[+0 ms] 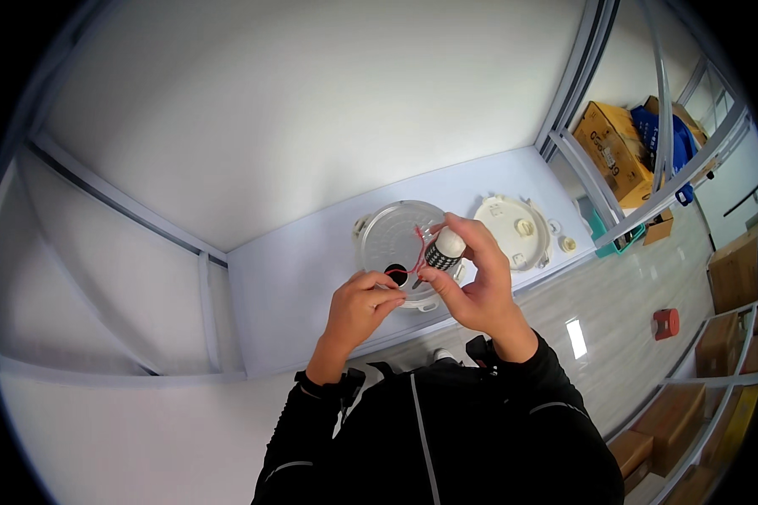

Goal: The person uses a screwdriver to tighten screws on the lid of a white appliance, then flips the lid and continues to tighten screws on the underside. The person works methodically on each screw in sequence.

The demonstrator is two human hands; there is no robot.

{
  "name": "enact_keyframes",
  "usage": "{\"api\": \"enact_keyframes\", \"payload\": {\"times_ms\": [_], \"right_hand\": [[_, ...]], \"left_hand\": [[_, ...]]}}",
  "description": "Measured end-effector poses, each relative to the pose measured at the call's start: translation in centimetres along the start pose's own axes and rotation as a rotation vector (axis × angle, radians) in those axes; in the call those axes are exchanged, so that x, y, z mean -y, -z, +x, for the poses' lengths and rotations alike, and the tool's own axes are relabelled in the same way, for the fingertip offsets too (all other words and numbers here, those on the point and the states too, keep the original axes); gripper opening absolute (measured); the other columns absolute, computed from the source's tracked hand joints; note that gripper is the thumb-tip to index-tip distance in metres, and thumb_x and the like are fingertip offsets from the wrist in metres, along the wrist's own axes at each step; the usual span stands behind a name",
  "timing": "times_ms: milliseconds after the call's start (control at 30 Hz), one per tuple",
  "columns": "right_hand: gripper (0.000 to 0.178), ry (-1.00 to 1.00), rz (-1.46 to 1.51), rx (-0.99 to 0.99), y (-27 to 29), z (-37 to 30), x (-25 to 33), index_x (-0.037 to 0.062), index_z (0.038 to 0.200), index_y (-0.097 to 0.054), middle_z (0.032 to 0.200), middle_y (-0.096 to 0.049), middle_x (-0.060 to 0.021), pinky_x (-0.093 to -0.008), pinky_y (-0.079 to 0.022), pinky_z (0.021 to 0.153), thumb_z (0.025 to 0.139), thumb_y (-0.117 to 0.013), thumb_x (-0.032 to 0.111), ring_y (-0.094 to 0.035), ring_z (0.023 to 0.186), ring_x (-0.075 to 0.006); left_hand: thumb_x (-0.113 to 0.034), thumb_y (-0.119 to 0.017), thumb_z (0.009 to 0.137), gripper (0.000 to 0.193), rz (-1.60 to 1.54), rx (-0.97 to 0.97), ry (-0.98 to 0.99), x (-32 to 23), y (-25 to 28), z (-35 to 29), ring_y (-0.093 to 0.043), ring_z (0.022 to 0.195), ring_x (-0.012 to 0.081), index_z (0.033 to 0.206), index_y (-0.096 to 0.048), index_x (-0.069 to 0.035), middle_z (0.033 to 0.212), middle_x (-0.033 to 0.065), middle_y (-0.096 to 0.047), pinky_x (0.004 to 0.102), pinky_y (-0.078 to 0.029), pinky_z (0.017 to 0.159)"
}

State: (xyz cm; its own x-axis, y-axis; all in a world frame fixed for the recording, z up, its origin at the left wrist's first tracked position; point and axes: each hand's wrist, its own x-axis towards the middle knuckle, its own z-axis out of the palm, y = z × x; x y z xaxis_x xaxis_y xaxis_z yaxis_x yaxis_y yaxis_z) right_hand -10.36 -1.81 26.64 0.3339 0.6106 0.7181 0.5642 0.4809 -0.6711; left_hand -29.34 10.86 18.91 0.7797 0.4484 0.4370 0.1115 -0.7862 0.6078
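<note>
Right hand pinches capped cylinder, long axis tilted up-right, above round lid. Left hand, fingers closed on red wire, lies lower-left, nearer hole.

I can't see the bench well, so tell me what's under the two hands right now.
Under the left hand and right hand lies a round clear lid with a dark hole on the white table. The hands cover its near edge.

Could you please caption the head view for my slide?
Right hand holds a small white-capped part; left hand pinches its red wires.
</note>
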Motion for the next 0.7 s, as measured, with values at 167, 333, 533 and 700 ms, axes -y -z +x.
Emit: {"api": "enact_keyframes", "payload": {"times_ms": [167, 333, 533, 700], "right_hand": [[0.071, 0.004, -0.051, 0.058, 0.4, -0.1, 0.3, 0.0015, 0.15, -0.054, 0.127, -0.067, -0.0173, -0.0363, -0.058, 0.087, 0.087, -0.087, 0.003, -0.068, 0.108, -0.0265], [0.072, -0.017, -0.08, 0.087, 0.7, -0.1, 0.5, 0.0018, 0.152, -0.052, 0.128, -0.067, -0.0174, -0.0364, -0.059, 0.09, 0.089, -0.086, 0.004, -0.069, 0.113, -0.0264], [0.073, -0.003, -0.081, 0.095, 0.7, 0.1, 0.4, 0.0018, 0.152, -0.052, 0.126, -0.068, -0.0172, -0.036, -0.058, 0.087, 0.088, -0.087, 0.007, -0.069, 0.11, -0.0262], [0.072, 0.023, -0.091, 0.095, 0.7, 0.4, 0.2, 0.0025, 0.152, -0.054, 0.124, -0.068, -0.0174, -0.036, -0.058, 0.086, 0.088, -0.088, 0.007, -0.069, 0.107, -0.0267]], "left_hand": [[-0.018, -0.088, 0.082, 0.013, 0.018, 0.042, 0.009, 0.4, 0.1, 0.2, -0.068, 0.086, 0.0202, 0.095, -0.086, -0.018, 0.096, -0.0042, -0.075, 0.0346, -0.057, 0.074], [-0.022, -0.087, 0.083, 0.01, 0.084, 0.058, 0.028, 0.1, 0.1, 0.4, -0.069, 0.084, 0.0194, 0.092, -0.086, -0.019, 0.095, -0.0063, -0.074, 0.0356, -0.057, 0.073], [-0.02, -0.086, 0.082, 0.009, 0.195, 0.063, -0.029, -1.3, 0.7, 0.9, -0.07, 0.084, 0.0192, 0.091, -0.085, -0.019, 0.093, -0.0064, -0.073, 0.036, -0.057, 0.071], [-0.019, -0.086, 0.082, 0.01, 0.281, 0.105, -0.058, -1.9, 1.3, 1.2, -0.069, 0.083, 0.0197, 0.092, -0.085, -0.019, 0.093, -0.006, -0.072, 0.0374, -0.056, 0.072]]}}
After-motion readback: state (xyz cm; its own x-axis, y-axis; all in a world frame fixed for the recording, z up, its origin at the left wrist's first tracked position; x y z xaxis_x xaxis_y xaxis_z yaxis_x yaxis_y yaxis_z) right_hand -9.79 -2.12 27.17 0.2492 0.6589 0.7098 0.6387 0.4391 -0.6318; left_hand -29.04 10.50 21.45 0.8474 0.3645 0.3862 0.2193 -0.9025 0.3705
